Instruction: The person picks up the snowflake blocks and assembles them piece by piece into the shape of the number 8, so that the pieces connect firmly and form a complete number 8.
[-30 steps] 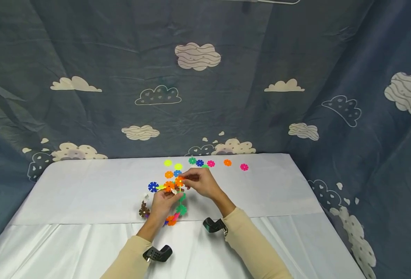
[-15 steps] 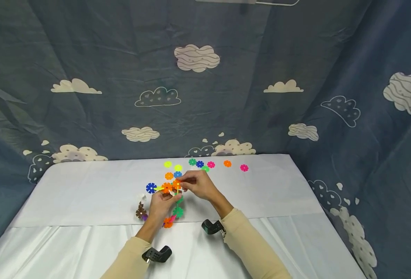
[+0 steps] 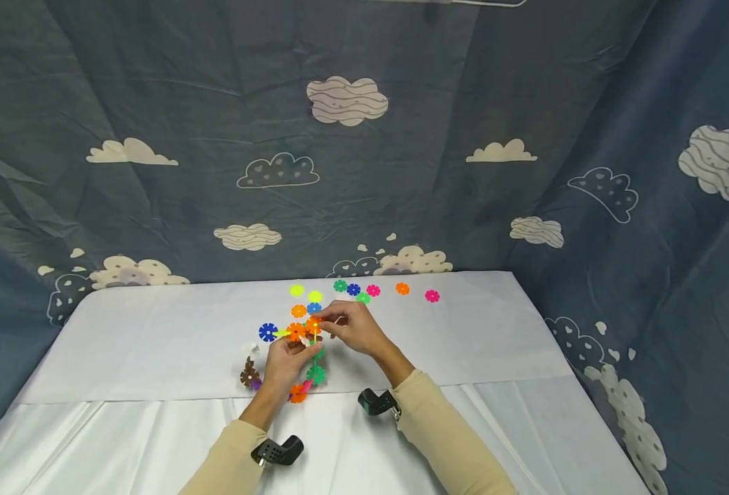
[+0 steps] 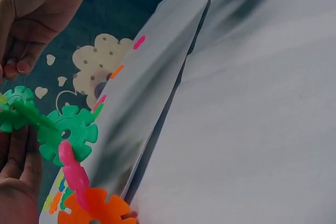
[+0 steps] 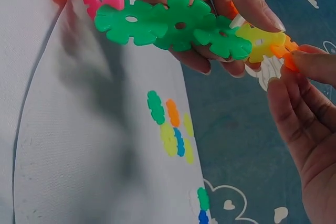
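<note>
A chain of interlocking flower-shaped discs hangs from my left hand, whose fingers and thumb grip it near an orange disc. With thumb and fingertips my right hand pinches another orange disc, which joins a yellow disc edge-on. Green discs follow the yellow one, then a pink disc and an orange one at the lower bend. On the left side of the chain are a blue disc and brown discs. Part of it is hidden behind my left hand.
Loose discs lie toward the back of the white-covered table, among them a yellow disc, an orange disc and a pink disc. A dark curtain with printed clouds hangs behind.
Both hands and the chain have shifted slightly left in the head view, mostly in the first half second. The grips look the same, and the loose discs stay in place.
</note>
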Demonstrator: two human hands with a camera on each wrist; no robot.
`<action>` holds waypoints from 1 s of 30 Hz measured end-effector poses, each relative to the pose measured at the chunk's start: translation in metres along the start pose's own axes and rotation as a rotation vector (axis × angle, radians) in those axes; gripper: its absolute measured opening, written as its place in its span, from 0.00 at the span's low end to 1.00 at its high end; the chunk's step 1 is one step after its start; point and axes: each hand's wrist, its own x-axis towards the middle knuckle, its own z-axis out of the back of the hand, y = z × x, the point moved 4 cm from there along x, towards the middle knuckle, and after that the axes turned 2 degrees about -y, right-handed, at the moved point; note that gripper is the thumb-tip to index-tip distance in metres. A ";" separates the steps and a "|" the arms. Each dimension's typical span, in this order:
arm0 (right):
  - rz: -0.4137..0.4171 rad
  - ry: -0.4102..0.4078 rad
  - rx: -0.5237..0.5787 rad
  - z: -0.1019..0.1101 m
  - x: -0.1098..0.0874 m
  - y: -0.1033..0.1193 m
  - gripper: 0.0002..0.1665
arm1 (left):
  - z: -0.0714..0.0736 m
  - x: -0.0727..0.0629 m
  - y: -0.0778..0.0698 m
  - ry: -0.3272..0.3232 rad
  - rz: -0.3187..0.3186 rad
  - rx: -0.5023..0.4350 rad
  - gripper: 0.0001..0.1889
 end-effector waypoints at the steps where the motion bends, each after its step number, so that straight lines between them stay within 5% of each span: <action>1: -0.003 0.003 -0.008 0.000 0.000 0.000 0.11 | 0.000 0.000 0.000 -0.001 -0.001 0.003 0.19; 8: -0.093 -0.021 0.053 -0.001 -0.011 -0.009 0.17 | 0.005 0.001 0.001 -0.030 0.004 0.027 0.18; 14: -0.256 -0.031 0.147 -0.007 -0.036 -0.013 0.09 | 0.007 0.000 0.000 -0.054 -0.004 0.088 0.17; 19: -0.244 -0.003 0.181 -0.015 -0.045 0.002 0.09 | 0.008 -0.002 0.000 -0.041 0.002 0.099 0.20; 30: -0.233 -0.120 0.282 -0.027 -0.048 0.000 0.07 | 0.006 -0.005 -0.001 -0.019 0.007 0.079 0.16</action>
